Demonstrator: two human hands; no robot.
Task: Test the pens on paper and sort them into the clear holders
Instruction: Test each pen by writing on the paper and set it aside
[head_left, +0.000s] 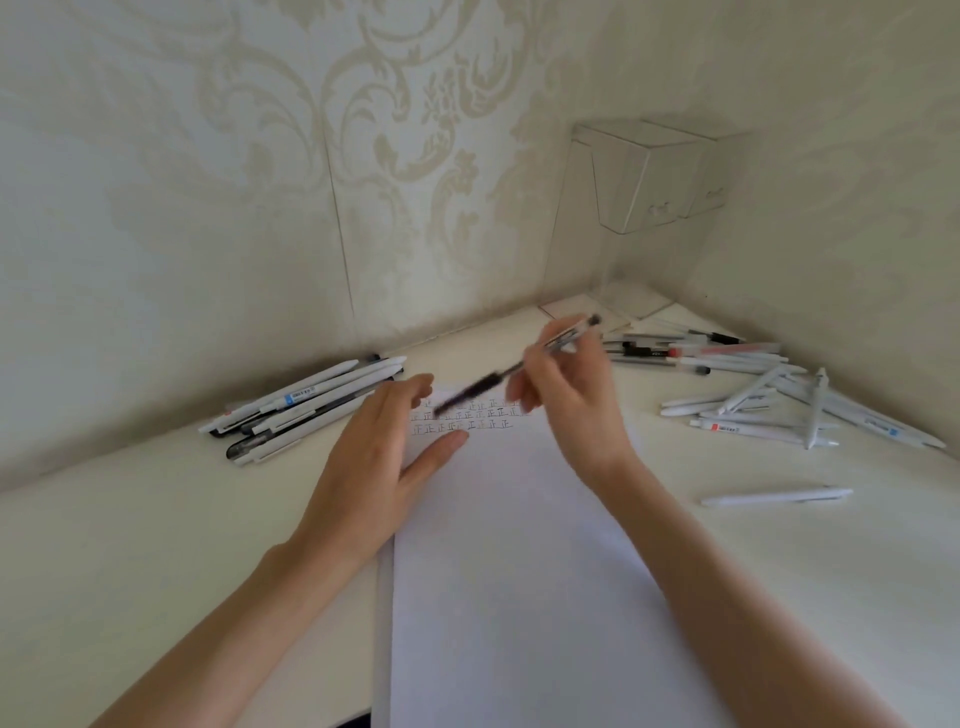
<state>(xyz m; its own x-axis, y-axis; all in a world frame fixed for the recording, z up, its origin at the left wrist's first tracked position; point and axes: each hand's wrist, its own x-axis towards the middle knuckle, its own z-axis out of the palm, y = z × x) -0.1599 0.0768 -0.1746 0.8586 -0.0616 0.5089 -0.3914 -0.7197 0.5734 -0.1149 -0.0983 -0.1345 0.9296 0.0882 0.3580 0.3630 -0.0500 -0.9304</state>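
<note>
A white sheet of paper (519, 571) lies on the pale desk, with rows of small test marks (467, 415) near its far end. My right hand (566, 400) grips a clear pen with a black grip (483, 384), blurred, its tip just above the marks. My left hand (379, 457) rests on the paper's left edge with fingers straight. The clear holders (654, 182) stand on a clear stand in the far right corner, and no pens show inside them.
Several white and dark pens (306, 405) lie in a bundle at the left by the wall. A scattered pile of pens (753, 395) covers the right side of the desk. One white pen (779, 496) lies alone at the right. Patterned walls meet at the corner.
</note>
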